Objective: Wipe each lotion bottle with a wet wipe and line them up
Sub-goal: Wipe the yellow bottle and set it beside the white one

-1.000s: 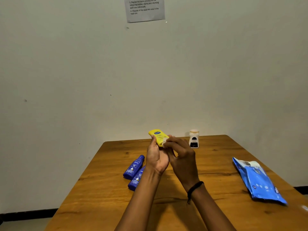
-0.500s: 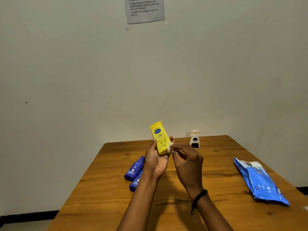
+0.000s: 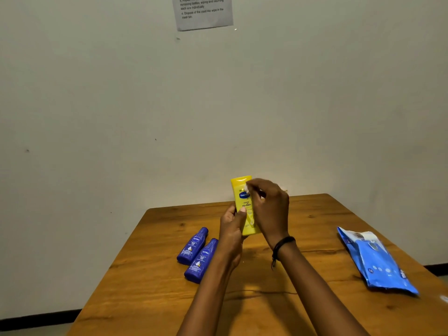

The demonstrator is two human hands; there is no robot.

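1. A person stands at a wooden table (image 3: 315, 214) with both bare forearms stretched out over it.
2. The left hand (image 3: 231, 230) grips a yellow Vaseline lotion bottle (image 3: 238, 187). The fingers and thumb are curled round its lower half. The bottle is held upright in the air above the far middle of the table, with its label facing the person.
3. The right hand (image 3: 271, 209) pinches a small white wet wipe (image 3: 247, 188) in its curled fingertips. It holds the wipe against the upper right part of the bottle, just above the blue logo. Only a scrap of the wipe shows past the fingers.
4. A black wristband (image 3: 282, 246) circles the right wrist.
5. Two dark blue lotion bottles lie on their sides on the table, left of the hands. They lie side by side and parallel, caps pointing towards the far edge. The farther Nivea bottle (image 3: 192, 246) is in full view. The nearer Nivea bottle (image 3: 202, 261) lies just beside it, its right edge partly hidden by the left forearm.
6. A blue wet wipe pack (image 3: 380, 265) lies flat near the table's right edge, well apart from the hands. A pale patch shows at its far end.
7. A printed paper notice (image 3: 203, 13) hangs on the plain wall behind the table, cut off by the top of the view.
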